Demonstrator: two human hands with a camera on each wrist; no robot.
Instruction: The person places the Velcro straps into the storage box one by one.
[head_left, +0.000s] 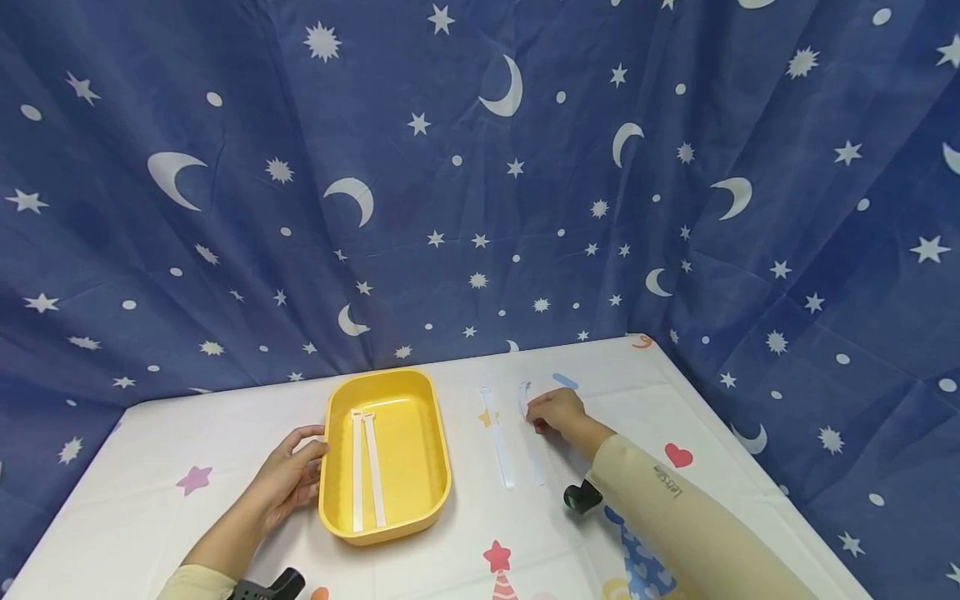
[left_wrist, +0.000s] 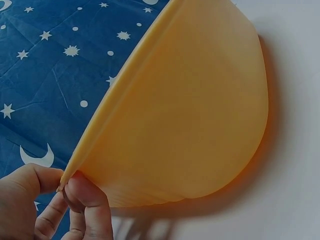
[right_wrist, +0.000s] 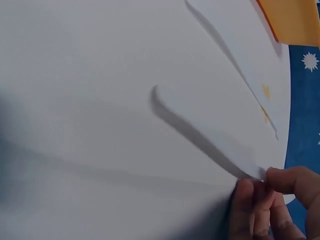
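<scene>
A yellow rectangular tray stands left of centre on the table, and my left hand pinches its left rim. In the left wrist view the thumb and a finger close on that rim, with the outer wall of the tray filling the view. Two flat white straps with wider looped ends lie lengthwise inside it. To the right, my right hand pinches one end of a similar white strap, whose other end stretches toward the front. Between tray and right hand lies another white strap.
The table wears a white cloth with printed stars, hearts and other shapes. Behind and at the right hangs a blue curtain with moons and stars. Dark wrist devices sit by both forearms.
</scene>
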